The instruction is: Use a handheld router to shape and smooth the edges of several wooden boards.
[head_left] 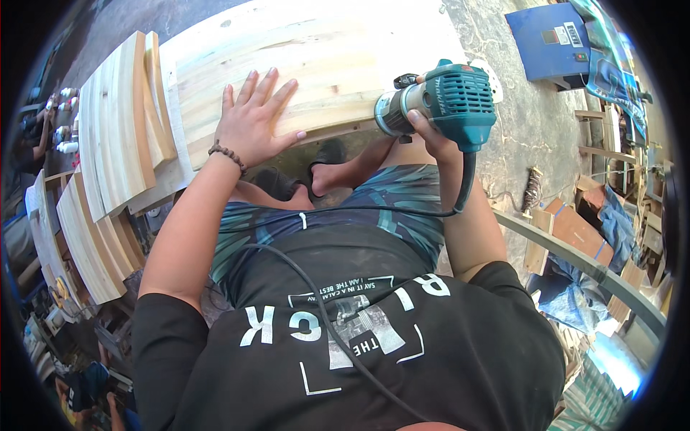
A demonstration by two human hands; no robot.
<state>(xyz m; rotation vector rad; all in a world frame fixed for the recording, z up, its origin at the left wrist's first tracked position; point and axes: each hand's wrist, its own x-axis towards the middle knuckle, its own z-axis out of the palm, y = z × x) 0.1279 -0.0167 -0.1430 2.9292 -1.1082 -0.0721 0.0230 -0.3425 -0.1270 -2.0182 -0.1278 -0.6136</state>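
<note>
My left hand [253, 123] lies flat with spread fingers on a pale wooden board [323, 79]. A dark beaded bracelet circles that wrist. My right hand [433, 136] grips a teal and grey trim router [458, 100], which sits tilted at the board's near right edge. My thumb shows on the grey body; the other fingers are hidden behind it. From the teal end of the router, a black power cord [374, 210] runs across my lap and over my shirt. The board rests on a white work surface [413, 32]. The router's cutting end is hidden from sight.
Stacked pale wooden panels [115, 129] stand at the left, with more panels [93, 241] below them. A blue box-shaped machine [546, 44] is at the far right. Wood offcuts, blue sheeting [575, 305] and a long grey rail [589, 262] lie right of me. People work at the far left.
</note>
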